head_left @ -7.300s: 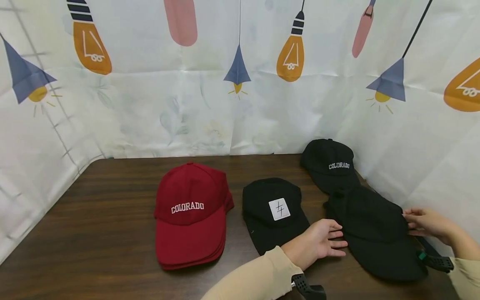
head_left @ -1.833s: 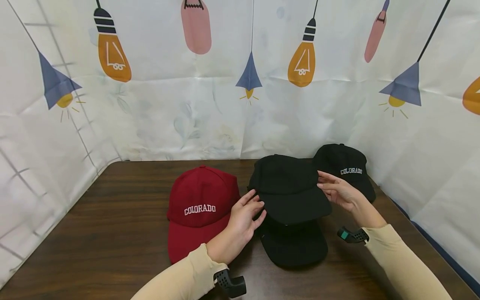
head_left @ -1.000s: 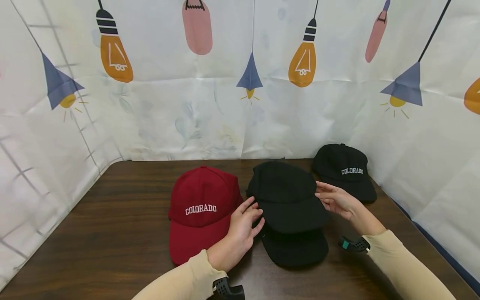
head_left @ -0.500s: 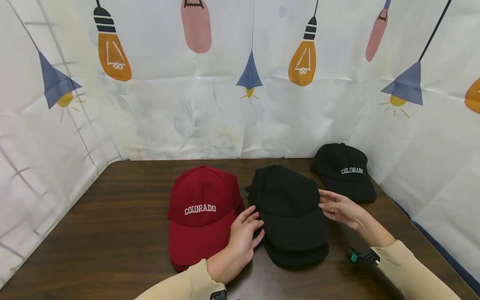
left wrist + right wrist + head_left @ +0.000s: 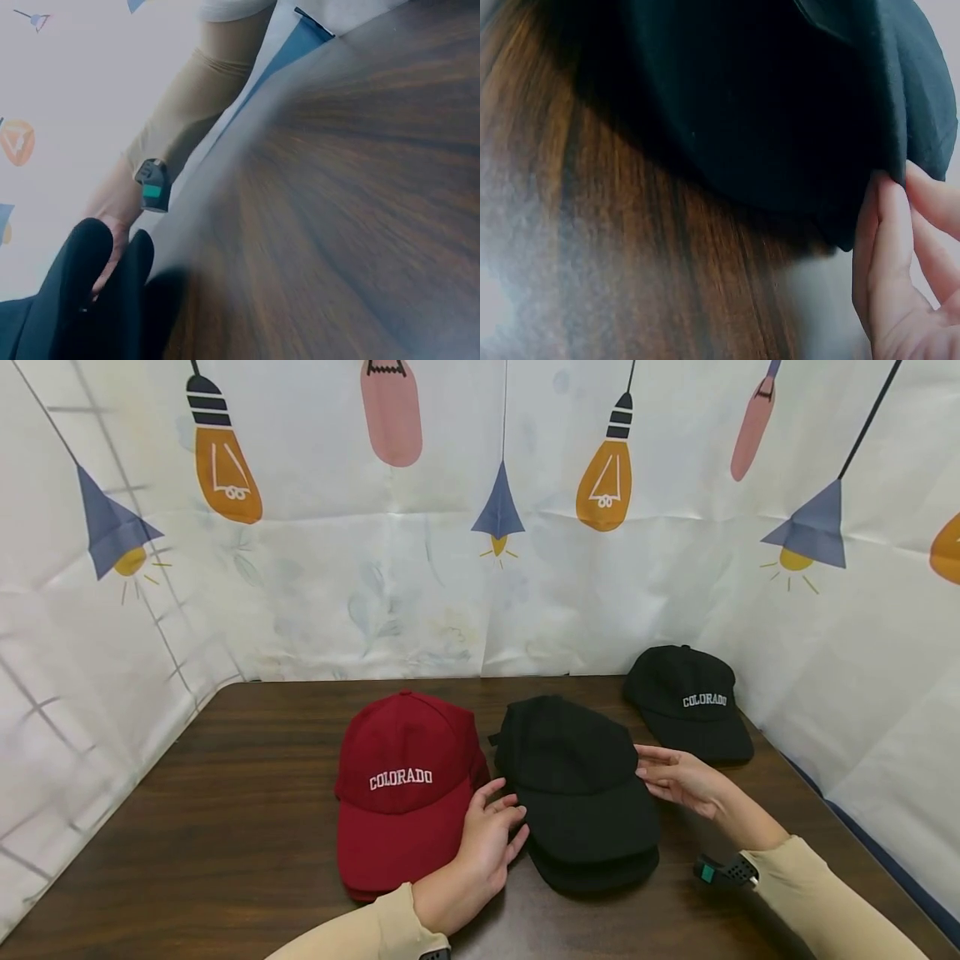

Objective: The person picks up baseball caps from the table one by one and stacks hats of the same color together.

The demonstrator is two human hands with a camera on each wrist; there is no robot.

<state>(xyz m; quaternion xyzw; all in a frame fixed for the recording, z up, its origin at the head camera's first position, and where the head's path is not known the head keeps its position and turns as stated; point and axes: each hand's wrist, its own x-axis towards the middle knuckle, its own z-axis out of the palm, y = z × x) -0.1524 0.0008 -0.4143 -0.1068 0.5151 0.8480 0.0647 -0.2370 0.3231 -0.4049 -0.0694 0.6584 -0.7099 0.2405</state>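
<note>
A plain black cap [image 5: 573, 756], crown up and brim forward, lies over another black cap [image 5: 600, 875], whose brim shows just below. My right hand [image 5: 682, 781] pinches the upper cap's right edge; the right wrist view shows fingers and thumb on the fabric [image 5: 889, 184]. At the opposite edge, my left hand [image 5: 483, 839] has its fingertips curled in against the same cap, between it and a red COLORADO cap [image 5: 405, 777]. The left wrist view shows two dark brims [image 5: 94, 247] one beside the other, but not the left hand itself.
The red cap stands on the brown wooden table [image 5: 247, 810], with another red brim beneath its own. A black COLORADO cap [image 5: 686, 702] sits at the back right corner. Printed white cloth [image 5: 337, 593] encloses the back and sides.
Both hands have brought the plain black cap from the right side to the middle and lowered it over the other black cap, covering its white label. In the last half second little has moved.
</note>
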